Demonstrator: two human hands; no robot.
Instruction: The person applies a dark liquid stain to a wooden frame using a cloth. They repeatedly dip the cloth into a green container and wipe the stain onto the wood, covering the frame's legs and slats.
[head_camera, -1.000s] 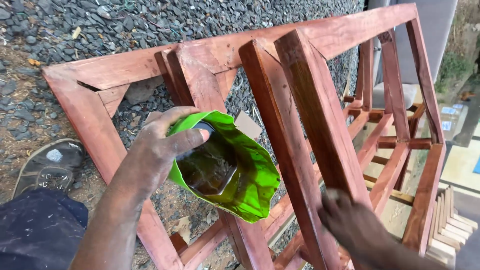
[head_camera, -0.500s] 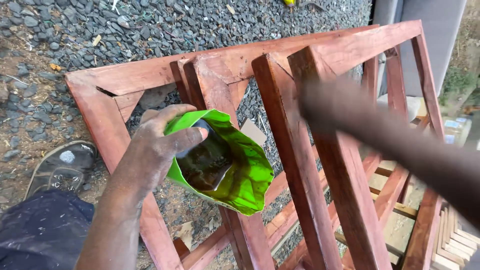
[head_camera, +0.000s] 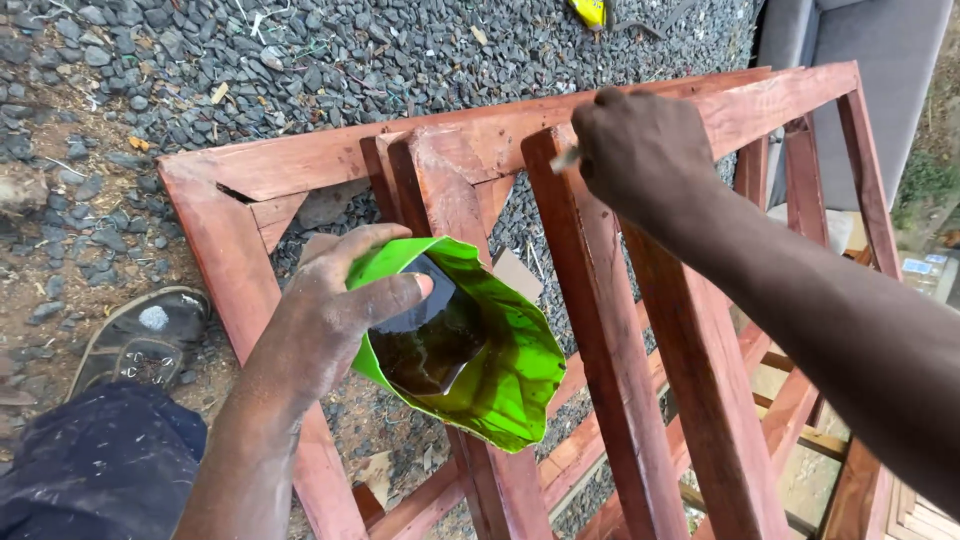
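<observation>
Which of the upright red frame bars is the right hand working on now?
The right hand is at the top of the right-hand bar, right of the green pouch. The bar on the left goes untouched, running behind the pouch held by the left hand.

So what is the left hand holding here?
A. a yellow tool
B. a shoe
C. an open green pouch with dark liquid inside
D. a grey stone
C: the left hand grips the rim of a cut-open green pouch with dark liquid pooled inside, held over the red-stained wooden frame, while the right hand is up at the frame's top rail.
</observation>
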